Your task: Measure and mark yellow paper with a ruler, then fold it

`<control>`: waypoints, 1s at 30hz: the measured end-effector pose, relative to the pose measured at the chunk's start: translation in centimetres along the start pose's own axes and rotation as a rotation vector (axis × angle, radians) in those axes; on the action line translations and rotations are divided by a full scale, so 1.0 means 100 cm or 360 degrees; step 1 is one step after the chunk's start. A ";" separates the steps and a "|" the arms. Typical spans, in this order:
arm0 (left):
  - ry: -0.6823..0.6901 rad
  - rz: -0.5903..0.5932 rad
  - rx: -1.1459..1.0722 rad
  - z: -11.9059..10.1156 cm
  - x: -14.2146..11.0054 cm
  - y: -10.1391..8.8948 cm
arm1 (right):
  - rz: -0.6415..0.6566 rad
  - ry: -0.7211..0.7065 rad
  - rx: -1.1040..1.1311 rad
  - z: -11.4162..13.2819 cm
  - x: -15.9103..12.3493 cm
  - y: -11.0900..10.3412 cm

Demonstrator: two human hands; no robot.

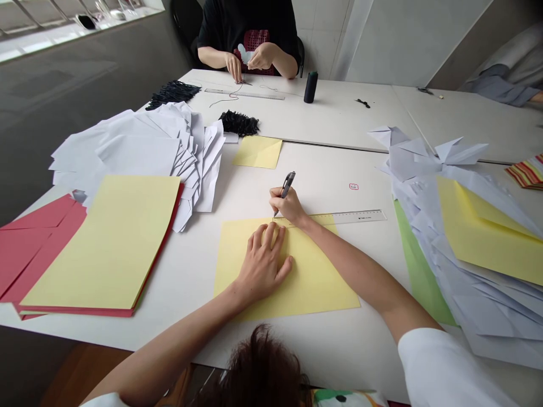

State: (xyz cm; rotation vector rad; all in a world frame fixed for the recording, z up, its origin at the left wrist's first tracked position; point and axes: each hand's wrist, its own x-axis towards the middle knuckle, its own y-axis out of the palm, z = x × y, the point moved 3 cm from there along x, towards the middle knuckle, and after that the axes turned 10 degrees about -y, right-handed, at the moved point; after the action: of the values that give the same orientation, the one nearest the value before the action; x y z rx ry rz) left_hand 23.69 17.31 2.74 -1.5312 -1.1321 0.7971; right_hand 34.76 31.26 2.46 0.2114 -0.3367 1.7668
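A yellow sheet of paper [314, 277] lies flat on the white table in front of me. My left hand [265, 260] rests on it, palm down with the fingers spread, its fingertips at the lower edge of a clear ruler [356, 216]. The ruler lies along the sheet's far edge and sticks out past it to the right. In my right hand [289, 204] is a dark pen [288, 183], held upright with its tip down at the ruler's left end. Part of the ruler is hidden under my right hand and wrist.
Yellow and red sheets [106, 237] are stacked at left, beside a heap of white paper [127, 135]. More folded white paper [479, 282] lies at right. A small yellow piece [258, 151] lies ahead. Across the table, a person [250, 34] handles thread near a black spool [311, 87].
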 end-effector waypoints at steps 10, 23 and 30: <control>-0.0001 -0.0003 -0.0023 0.000 0.000 -0.001 | -0.0008 -0.0012 0.0015 0.000 0.000 0.000; -0.0008 -0.0006 -0.0028 0.000 0.000 -0.001 | -0.0025 -0.0045 -0.0006 0.002 0.000 0.000; -0.0002 0.0001 -0.0026 0.001 0.000 -0.001 | -0.0006 -0.0033 -0.0001 0.001 0.000 0.000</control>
State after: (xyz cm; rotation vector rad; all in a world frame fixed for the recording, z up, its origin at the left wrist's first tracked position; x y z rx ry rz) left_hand 23.62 17.33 2.78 -1.5449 -1.1415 0.7912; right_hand 34.74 31.22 2.60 0.2299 -0.3512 1.7616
